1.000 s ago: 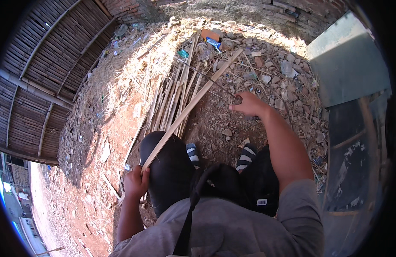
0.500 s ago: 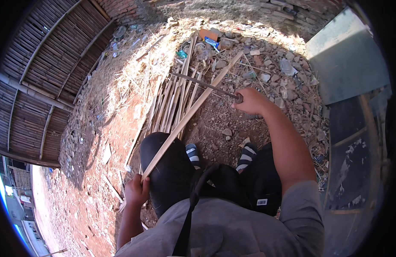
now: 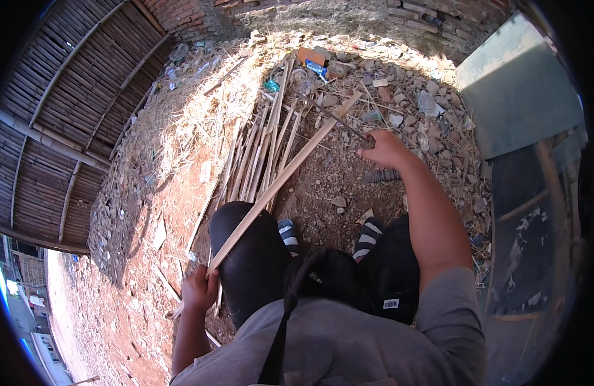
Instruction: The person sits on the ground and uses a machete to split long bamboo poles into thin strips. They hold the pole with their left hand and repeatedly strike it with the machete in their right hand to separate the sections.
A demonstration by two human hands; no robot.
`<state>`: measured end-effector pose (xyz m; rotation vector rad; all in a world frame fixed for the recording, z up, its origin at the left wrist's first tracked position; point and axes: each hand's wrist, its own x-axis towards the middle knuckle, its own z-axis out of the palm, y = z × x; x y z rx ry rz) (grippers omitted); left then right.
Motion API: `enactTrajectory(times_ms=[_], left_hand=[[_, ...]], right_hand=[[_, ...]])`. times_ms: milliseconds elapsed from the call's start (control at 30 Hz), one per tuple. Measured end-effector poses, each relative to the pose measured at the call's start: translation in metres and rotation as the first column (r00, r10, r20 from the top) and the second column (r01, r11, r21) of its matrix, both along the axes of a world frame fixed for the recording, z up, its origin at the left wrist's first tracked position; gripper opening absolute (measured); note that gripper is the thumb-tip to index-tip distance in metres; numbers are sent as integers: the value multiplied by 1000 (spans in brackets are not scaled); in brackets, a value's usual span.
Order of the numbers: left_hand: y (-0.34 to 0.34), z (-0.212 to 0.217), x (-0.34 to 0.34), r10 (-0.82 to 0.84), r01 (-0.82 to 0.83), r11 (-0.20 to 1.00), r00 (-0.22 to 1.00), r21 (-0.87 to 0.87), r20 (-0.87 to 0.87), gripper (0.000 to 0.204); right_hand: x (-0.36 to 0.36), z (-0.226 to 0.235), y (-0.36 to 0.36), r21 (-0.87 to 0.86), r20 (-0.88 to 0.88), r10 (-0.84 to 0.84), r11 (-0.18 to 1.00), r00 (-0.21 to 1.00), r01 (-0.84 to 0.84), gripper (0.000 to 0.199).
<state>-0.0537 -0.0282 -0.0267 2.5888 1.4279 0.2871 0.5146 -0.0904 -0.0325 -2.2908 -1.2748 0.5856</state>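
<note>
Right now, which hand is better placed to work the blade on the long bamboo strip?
Right. The right hand grips the blade handle, its tip close to the far end of the long bamboo strip. The left hand is busy holding the strip's near end beside the knee.

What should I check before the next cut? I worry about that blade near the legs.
1. Left hand grips the slat at its near end: ok.
2. Right hand closed on the blade handle: ok.
3. Slat rests across the left knee, so the leg lies under the work: not ok.
4. Blade points away from the body, over the rubble: ok.
5. Feet are in open sandals on stony ground: not ok.
6. Blade edge touching the slat: cannot tell.
</note>
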Motion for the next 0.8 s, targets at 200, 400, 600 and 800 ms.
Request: enactTrajectory(times_ms=[200, 400, 600, 800], left_hand=[[-2, 0, -3, 23, -23, 999, 1000, -24, -17, 32], [3, 0, -8, 25, -25, 1000, 999, 12, -34, 31], [1, -1, -11, 31, -31, 999, 999, 7, -33, 30], [1, -13, -25, 26, -25, 999, 1000, 19, -10, 26]], right_hand=[[-60, 43, 11, -169, 124, 450, 888, 884, -429, 53], [8, -12, 1, 51, -48, 32, 998, 998, -30, 48], [-38, 29, 8, -65, -1, 265, 962, 964, -264, 42], [-8, 9, 5, -69, -102, 47, 996, 994, -54, 61]])
